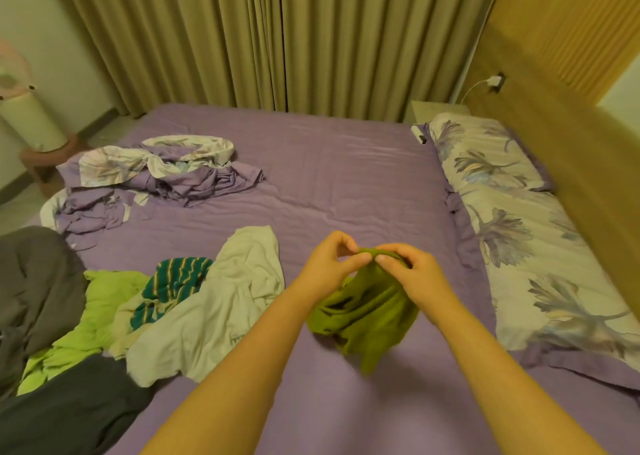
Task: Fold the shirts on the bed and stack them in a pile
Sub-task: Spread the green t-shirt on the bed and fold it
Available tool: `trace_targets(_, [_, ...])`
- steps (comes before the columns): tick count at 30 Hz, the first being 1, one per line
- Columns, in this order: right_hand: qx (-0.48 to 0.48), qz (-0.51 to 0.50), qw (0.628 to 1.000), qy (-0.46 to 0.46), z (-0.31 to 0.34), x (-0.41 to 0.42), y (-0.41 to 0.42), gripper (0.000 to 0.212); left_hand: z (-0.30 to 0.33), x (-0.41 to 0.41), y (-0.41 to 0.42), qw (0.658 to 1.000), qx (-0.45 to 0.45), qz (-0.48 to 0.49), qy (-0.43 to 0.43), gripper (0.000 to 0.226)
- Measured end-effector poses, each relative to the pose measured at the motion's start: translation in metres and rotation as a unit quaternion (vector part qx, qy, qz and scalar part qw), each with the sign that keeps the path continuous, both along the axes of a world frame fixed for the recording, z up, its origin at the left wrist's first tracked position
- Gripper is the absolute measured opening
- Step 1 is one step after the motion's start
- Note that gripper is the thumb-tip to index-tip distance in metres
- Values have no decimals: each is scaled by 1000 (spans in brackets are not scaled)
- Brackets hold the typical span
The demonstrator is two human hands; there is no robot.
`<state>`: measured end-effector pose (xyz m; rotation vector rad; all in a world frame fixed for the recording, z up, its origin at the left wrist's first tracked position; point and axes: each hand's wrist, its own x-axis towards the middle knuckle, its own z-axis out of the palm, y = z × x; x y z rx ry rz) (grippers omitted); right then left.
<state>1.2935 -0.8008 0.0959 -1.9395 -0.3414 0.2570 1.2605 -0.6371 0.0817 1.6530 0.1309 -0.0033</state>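
An olive green shirt (367,316) hangs bunched above the purple bed (329,177), held up at its top edge. My left hand (329,264) pinches that edge from the left and my right hand (412,274) pinches it from the right, fingertips close together. To the left lies a heap of unfolded clothes: a white shirt (221,302), a green striped shirt (173,285), a lime green shirt (93,316) and dark grey garments (38,281).
A crumpled purple floral duvet (152,174) lies at the far left of the bed. Floral pillows (512,219) line the right side against a wooden headboard (571,136). Curtains hang behind the bed, and a small stool with a white appliance (31,122) stands at left.
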Motion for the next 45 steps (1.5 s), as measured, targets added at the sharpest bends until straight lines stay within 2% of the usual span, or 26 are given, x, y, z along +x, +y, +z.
trace_targets(3, [-21,20,1000,3,35,-4,-15,10,34,-4,-12,999,-17,-32,-30,21])
trace_targets(7, [-41,43,998,18,68,-15,-29,33,76,-8,-26,996,-24,-64,-63,56])
trace_targets(10, [-20,28,999,-4,97,-23,-39,23,100,-9,-34,995,-19,-70,-73,63])
trace_targets(13, [33,24,999,-11,129,-26,-51,13,110,-13,-37,992,5,-118,-45,50])
trace_targets(15, [65,20,997,-22,147,-25,-61,13,110,-20,-38,983,27,-180,-21,37])
trace_targets(17, [96,5,995,-34,162,-23,-70,15,107,-26,-40,978,46,-203,0,29])
trace_targets(19, [110,-11,993,-46,174,-24,-78,17,105,-31,-41,979,59,-195,13,28])
trace_targets(25, [118,-85,988,-58,179,-33,-103,16,110,-39,-33,969,133,-204,36,40])
trace_targets(29, [147,-129,979,-48,174,-35,-115,14,113,-42,-26,953,203,-219,47,24])
trace_targets(31, [167,-155,973,-36,174,-35,-122,18,114,-45,-21,949,227,-211,61,28])
trace_targets(33, [174,-175,968,-31,172,-36,-129,18,115,-47,-15,952,219,-204,64,29])
trace_targets(36, [173,-204,963,-21,167,-36,-136,14,118,-53,-8,964,189,-180,55,17])
trace_targets(39, [153,-220,963,-8,158,-35,-142,19,115,-55,-5,983,135,-122,35,15])
trace_targets(42, [143,-223,964,-7,149,-34,-144,22,115,-58,-7,992,94,-89,3,24])
trace_targets(45, [140,-245,959,-6,145,-34,-145,9,124,-60,-5,988,89,-126,2,48])
